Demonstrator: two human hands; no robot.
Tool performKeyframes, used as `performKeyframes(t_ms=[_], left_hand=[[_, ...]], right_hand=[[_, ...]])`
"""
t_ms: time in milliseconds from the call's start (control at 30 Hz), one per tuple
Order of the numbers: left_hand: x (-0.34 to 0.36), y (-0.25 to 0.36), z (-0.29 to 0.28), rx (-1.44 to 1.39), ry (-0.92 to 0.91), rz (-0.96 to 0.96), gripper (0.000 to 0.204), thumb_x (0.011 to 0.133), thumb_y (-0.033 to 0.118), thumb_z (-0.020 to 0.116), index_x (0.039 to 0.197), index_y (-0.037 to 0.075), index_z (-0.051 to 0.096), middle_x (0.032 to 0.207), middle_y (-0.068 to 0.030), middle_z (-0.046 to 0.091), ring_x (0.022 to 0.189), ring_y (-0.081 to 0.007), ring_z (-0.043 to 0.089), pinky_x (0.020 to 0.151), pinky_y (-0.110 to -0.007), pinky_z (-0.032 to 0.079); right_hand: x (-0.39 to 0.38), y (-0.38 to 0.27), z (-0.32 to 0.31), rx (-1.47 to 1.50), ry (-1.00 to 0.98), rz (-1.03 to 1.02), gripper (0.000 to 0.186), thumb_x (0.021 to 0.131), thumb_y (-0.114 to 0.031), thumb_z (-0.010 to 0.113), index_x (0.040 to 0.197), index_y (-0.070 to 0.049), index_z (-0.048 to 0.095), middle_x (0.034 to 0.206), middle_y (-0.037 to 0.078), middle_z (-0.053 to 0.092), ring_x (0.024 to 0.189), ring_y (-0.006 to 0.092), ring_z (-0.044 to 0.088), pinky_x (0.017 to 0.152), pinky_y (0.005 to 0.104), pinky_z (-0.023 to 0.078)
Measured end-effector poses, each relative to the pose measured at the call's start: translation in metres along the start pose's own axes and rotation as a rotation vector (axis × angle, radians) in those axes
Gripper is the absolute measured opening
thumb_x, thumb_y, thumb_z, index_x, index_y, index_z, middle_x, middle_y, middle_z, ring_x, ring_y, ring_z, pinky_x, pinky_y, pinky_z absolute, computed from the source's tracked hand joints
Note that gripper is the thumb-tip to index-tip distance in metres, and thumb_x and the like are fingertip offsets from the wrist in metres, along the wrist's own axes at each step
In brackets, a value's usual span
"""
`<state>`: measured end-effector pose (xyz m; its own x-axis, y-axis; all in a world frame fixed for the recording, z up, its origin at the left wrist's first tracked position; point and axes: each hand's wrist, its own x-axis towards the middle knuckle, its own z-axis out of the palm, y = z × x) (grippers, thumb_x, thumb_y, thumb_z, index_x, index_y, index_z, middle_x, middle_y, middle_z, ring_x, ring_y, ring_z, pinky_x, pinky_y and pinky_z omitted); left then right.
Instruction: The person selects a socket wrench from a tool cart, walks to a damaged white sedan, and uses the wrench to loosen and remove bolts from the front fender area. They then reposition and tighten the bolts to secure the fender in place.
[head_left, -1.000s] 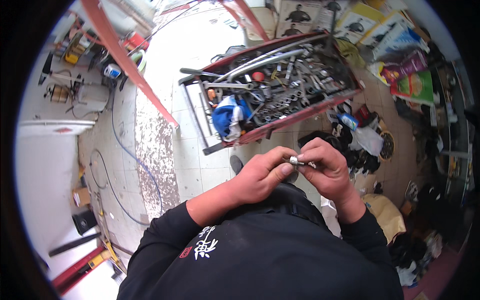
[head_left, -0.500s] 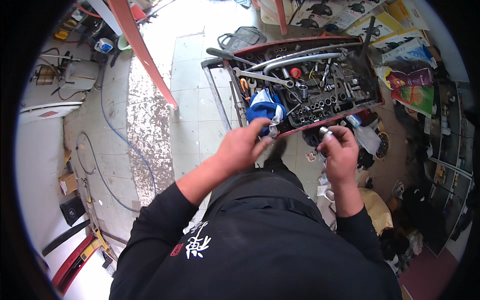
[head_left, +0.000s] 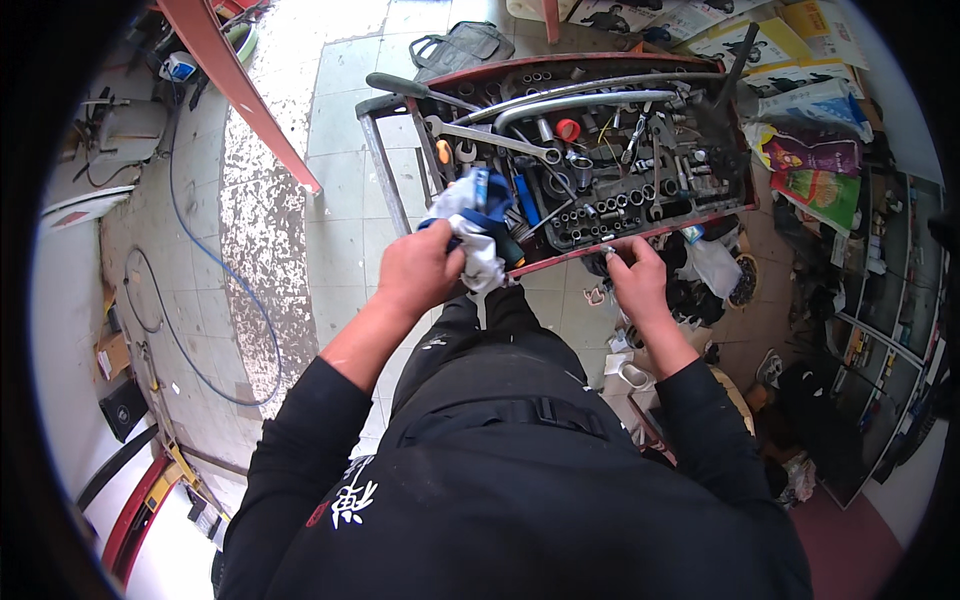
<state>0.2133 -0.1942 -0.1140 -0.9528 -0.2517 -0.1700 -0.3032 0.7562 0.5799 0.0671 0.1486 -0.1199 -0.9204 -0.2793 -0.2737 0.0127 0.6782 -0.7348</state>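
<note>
A blue and white rag (head_left: 478, 228) hangs bunched in my left hand (head_left: 420, 268), whose fingers are closed on it at the left end of the red tool tray (head_left: 566, 260). My right hand (head_left: 640, 282) is pinched at the tray's near edge around a small shiny metal socket (head_left: 610, 251), mostly hidden by the fingers. Just beyond lies a black socket case (head_left: 573, 240) with rows of sockets. A long combination wrench (head_left: 490, 135), a curved metal bar (head_left: 590, 102) and a red round piece (head_left: 568, 129) lie farther back in the tray.
A pink-red post (head_left: 250, 105) slants down at the left, with a blue hose (head_left: 222, 268) curving over the tiled floor. Cardboard boxes (head_left: 730, 45) and colourful bags (head_left: 810, 160) are piled at the far right. Shelving (head_left: 890, 300) stands along the right side.
My left hand has lifted the rag off the tray's left end and drawn it leftward. My right hand, with the socket, has moved left and closer to the tray edge.
</note>
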Motion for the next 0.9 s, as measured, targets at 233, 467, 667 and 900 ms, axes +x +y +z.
performKeyframes(t_ms=[233, 467, 667, 900], left_hand=[[-0.018, -0.005, -0.017, -0.003, 0.057, -0.085, 0.025, 0.093, 0.029, 0.074, 0.094, 0.007, 0.063, 0.078, -0.0228, 0.071, 0.076, -0.0479, 0.071, 0.069, -0.058, 0.056], [-0.017, -0.005, -0.012, -0.151, 0.126, -0.149, 0.024, 0.093, 0.027, 0.075, 0.095, 0.006, 0.063, 0.077, -0.0240, 0.071, 0.075, -0.0497, 0.071, 0.068, -0.058, 0.055], [-0.017, -0.015, -0.007, -0.068, 0.029, -0.216, 0.022, 0.095, 0.023, 0.072, 0.104, 0.004, 0.064, 0.082, -0.0267, 0.072, 0.080, -0.0512, 0.071, 0.071, -0.058, 0.055], [-0.016, -0.023, 0.009, -0.027, -0.016, -0.261, 0.024, 0.095, 0.021, 0.070, 0.112, 0.004, 0.065, 0.087, -0.0286, 0.074, 0.085, -0.0528, 0.071, 0.077, -0.061, 0.054]], right_hand=[[0.024, 0.014, 0.000, -0.027, -0.022, -0.027, 0.022, 0.094, -0.011, 0.077, 0.111, 0.002, 0.075, 0.096, 0.015, 0.077, 0.086, 0.0251, 0.075, 0.083, 0.0391, 0.060], [0.036, 0.021, 0.001, -0.066, -0.045, 0.002, 0.024, 0.094, -0.011, 0.078, 0.113, 0.002, 0.074, 0.098, 0.015, 0.077, 0.088, 0.0256, 0.075, 0.084, 0.0392, 0.060], [0.043, 0.027, 0.000, -0.070, -0.033, -0.037, 0.023, 0.093, -0.010, 0.078, 0.112, 0.002, 0.074, 0.098, 0.014, 0.075, 0.087, 0.0252, 0.074, 0.084, 0.0393, 0.060], [0.050, 0.026, 0.005, -0.143, -0.043, -0.106, 0.019, 0.091, -0.010, 0.077, 0.107, 0.000, 0.074, 0.097, 0.016, 0.074, 0.090, 0.0311, 0.074, 0.085, 0.0424, 0.059]])
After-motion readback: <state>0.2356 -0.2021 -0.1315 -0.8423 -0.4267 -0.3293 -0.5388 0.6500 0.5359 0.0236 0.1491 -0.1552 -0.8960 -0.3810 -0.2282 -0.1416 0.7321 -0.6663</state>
